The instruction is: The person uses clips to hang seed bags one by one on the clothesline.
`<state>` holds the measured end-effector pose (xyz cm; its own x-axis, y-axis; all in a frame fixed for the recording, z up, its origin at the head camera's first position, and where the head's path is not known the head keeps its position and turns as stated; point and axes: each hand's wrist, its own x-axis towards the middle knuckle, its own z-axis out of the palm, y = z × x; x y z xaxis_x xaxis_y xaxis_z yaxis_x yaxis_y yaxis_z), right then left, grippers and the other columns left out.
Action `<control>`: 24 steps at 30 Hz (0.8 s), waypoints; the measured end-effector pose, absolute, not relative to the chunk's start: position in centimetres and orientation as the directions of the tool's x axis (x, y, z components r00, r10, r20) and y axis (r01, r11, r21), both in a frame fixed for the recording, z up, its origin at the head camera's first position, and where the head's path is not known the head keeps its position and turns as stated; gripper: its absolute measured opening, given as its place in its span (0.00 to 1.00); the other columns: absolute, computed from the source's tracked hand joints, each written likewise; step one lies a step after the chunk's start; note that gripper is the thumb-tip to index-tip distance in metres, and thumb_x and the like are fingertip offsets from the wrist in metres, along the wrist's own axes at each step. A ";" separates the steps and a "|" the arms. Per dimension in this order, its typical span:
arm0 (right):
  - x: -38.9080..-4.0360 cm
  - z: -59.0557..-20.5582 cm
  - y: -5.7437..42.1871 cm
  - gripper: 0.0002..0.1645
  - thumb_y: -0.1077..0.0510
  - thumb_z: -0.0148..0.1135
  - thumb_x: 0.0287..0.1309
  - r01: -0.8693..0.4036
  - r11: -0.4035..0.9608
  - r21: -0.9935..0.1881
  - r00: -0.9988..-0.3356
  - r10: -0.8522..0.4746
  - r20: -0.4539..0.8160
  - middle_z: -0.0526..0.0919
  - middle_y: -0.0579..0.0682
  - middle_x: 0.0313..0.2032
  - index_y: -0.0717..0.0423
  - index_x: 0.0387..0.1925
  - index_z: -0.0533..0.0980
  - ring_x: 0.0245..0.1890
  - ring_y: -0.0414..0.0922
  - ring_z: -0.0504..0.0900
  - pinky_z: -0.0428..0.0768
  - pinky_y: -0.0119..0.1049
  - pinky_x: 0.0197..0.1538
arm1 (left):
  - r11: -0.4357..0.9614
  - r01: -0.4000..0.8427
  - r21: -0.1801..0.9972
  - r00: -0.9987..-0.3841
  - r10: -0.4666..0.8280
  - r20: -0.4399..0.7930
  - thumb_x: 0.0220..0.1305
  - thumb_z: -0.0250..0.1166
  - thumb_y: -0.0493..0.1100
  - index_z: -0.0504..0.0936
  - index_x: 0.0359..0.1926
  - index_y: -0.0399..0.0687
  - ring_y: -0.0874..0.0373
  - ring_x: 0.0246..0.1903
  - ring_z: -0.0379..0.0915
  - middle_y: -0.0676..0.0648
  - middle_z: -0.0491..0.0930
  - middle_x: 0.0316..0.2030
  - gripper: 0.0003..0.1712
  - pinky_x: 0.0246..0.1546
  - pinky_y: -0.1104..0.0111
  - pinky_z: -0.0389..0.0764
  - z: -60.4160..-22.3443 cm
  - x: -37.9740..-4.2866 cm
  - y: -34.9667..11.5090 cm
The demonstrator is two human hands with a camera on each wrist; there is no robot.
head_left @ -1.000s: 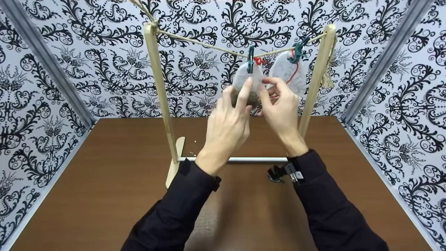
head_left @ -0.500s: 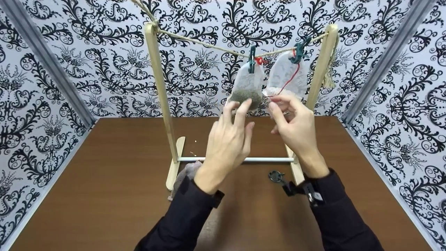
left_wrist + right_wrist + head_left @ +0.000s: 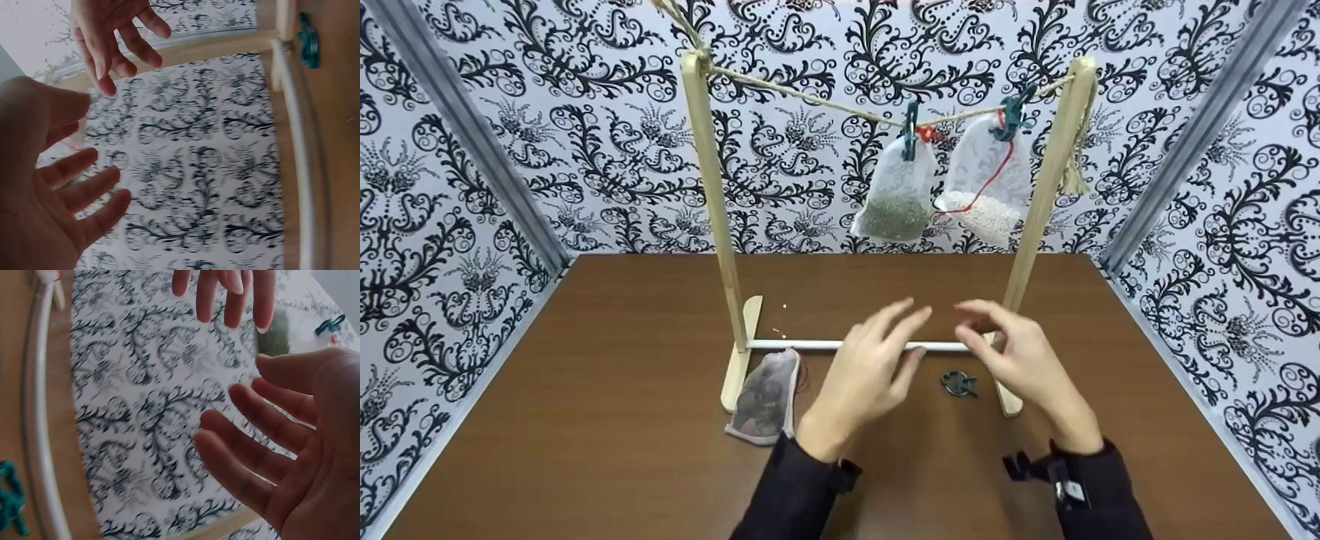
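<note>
Both hands hold nothing, their fingers loosely bent over the white crossbar of a small wooden stand. My left hand is near the middle; my right hand is by the right post. Above them, a mesh bag of green dried herb hangs from the rope by a dark green clothespin. Beside it a mesh bag of white grains hangs by another green clothespin, its red string trailing down. A grey mesh bag with dark contents lies on the table left of my left hand.
A loose green clothespin lies on the brown table near the stand's right foot. The left post and right post carry the rope. Patterned walls enclose the back and sides.
Both hands have come away from the hanging bags and dropped toward the crossbar. The two hanging bags, the grey bag and the loose clothespin now show uncovered.
</note>
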<state>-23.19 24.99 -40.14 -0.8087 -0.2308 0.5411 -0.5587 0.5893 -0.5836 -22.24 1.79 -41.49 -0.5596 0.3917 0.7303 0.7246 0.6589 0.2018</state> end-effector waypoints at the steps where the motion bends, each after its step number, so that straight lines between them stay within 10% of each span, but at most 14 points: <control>1: -23.2 -40.7 25.2 0.21 0.63 0.70 0.62 -0.545 0.603 -0.583 -0.818 -0.232 0.526 0.91 0.51 0.40 0.58 0.56 0.81 0.38 0.38 0.87 0.85 0.31 0.38 | 0.651 0.728 0.215 -0.560 0.383 0.735 0.72 0.64 0.47 0.76 0.68 0.52 0.51 0.61 0.80 0.44 0.78 0.66 0.26 0.58 0.58 0.83 -42.0 -22.3 1.9; 11: -23.3 -44.7 27.0 0.36 0.52 0.70 0.63 -0.409 0.774 -0.483 -0.913 -0.344 0.221 0.80 0.66 0.63 0.66 0.67 0.72 0.64 0.64 0.78 0.75 0.61 0.66 | 0.642 0.739 0.206 -0.538 0.378 0.753 0.67 0.68 0.44 0.82 0.59 0.52 0.52 0.54 0.84 0.47 0.83 0.58 0.19 0.52 0.58 0.83 -45.0 -22.5 2.5; 24: -23.6 -47.3 26.3 0.42 0.55 0.73 0.60 -0.231 0.911 -0.341 -0.962 -0.267 -0.061 0.69 0.71 0.70 0.65 0.71 0.68 0.70 0.70 0.68 0.72 0.67 0.65 | 0.738 0.663 0.124 -0.632 0.463 0.622 0.65 0.69 0.46 0.82 0.58 0.54 0.55 0.47 0.84 0.49 0.84 0.52 0.20 0.43 0.63 0.83 -46.9 -22.2 2.6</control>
